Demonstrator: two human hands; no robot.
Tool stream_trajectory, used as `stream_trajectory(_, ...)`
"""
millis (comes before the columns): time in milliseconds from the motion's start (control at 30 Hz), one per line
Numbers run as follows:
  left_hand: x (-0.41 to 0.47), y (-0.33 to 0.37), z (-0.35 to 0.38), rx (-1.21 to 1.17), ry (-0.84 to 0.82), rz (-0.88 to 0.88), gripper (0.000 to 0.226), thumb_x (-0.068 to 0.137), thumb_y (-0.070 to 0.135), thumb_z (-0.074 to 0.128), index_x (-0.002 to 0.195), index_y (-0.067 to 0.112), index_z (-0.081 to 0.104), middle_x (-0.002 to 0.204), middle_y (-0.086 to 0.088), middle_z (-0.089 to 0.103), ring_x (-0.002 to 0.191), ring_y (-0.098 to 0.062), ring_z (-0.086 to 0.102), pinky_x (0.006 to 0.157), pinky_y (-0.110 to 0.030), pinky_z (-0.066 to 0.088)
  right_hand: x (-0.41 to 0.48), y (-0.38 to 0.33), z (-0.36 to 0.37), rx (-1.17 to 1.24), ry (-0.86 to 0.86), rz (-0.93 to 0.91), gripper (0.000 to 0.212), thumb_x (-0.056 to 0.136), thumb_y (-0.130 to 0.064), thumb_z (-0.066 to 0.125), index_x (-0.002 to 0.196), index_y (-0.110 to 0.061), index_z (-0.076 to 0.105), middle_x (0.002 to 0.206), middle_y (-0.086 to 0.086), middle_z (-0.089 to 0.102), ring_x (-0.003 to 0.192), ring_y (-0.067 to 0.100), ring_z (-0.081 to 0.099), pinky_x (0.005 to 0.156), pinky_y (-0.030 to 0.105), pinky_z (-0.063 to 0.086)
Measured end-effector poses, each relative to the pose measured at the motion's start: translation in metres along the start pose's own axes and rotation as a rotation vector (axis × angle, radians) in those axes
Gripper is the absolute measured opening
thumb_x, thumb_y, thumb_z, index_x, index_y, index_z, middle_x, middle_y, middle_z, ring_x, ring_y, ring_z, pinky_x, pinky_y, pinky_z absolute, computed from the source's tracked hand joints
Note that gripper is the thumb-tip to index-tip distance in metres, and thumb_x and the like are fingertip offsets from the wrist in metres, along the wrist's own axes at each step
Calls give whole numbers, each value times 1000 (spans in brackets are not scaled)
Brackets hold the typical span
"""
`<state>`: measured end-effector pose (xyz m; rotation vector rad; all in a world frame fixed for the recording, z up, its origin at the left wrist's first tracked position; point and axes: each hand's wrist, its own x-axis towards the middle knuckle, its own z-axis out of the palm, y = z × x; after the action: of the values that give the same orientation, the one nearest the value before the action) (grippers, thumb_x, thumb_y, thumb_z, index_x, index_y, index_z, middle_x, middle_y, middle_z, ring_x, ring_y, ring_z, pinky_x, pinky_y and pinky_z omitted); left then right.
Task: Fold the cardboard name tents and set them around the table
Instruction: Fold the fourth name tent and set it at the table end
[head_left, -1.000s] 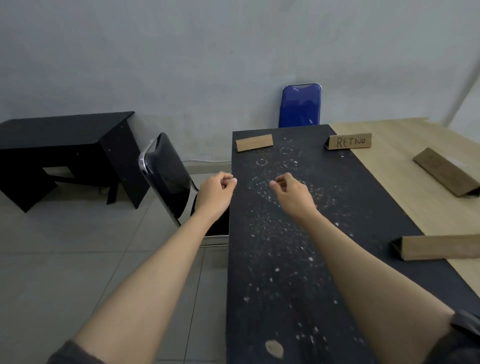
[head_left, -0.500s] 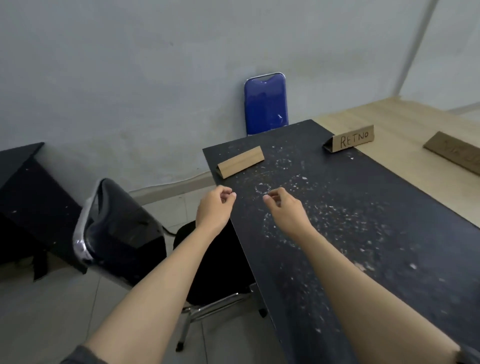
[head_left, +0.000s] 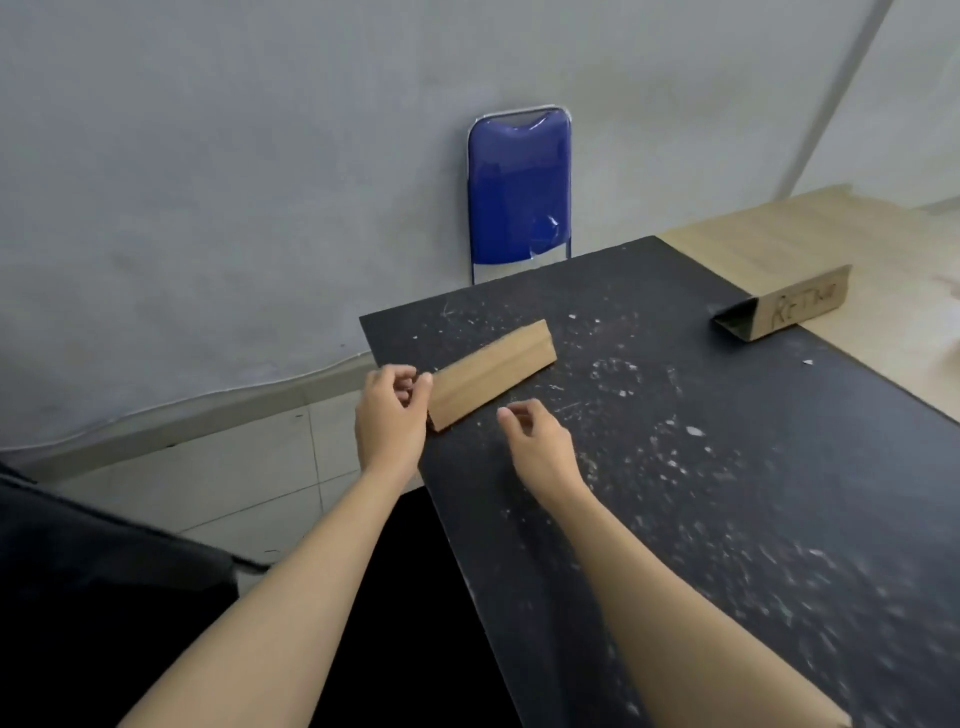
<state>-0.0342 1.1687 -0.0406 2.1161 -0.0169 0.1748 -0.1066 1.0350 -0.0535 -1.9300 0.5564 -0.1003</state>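
A plain folded cardboard name tent (head_left: 493, 374) lies near the far left corner of the black speckled table (head_left: 675, 493). My left hand (head_left: 389, 421) is at the tent's left end with its fingers curled. The fingertips reach the cardboard edge, and the hand hides whether they grip it. My right hand (head_left: 537, 447) hovers just in front of the tent, loosely curled, holding nothing and a little apart from it. A second tent with handwritten letters (head_left: 789, 306) stands at the far right, where the black top meets the light wooden table (head_left: 779, 244).
A blue folding chair (head_left: 519, 192) leans against the grey wall behind the table's far end. Below my left arm a black chair (head_left: 104, 597) stands on the tiled floor (head_left: 234, 478). The table's left edge runs diagonally beneath my arms.
My view has swung left and closer to the table's far corner. Both hands have moved forward to the plain tent, and the left hand now reaches its end.
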Motion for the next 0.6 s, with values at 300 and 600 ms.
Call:
stream_trajectory(300, 91, -22, 30, 61, -495, -69, 41, 91, 51, 48, 117, 25, 65, 128, 7, 58, 113, -9, 49, 89, -22, 32, 87, -10, 39, 191, 289, 47, 58, 96, -44, 43, 143, -15, 29, 145, 3, 28, 112, 22, 52, 87, 30, 39)
stream_trajectory(600, 85, -14, 42, -65, -639, -151, 66, 82, 52, 61, 140, 24, 44, 140, 5, 48, 117, -9, 46, 89, -22, 36, 93, -4, 40, 272, 217, 76, 46, 96, -47, 40, 131, -19, 51, 132, 1, 51, 118, 17, 50, 103, 39, 41)
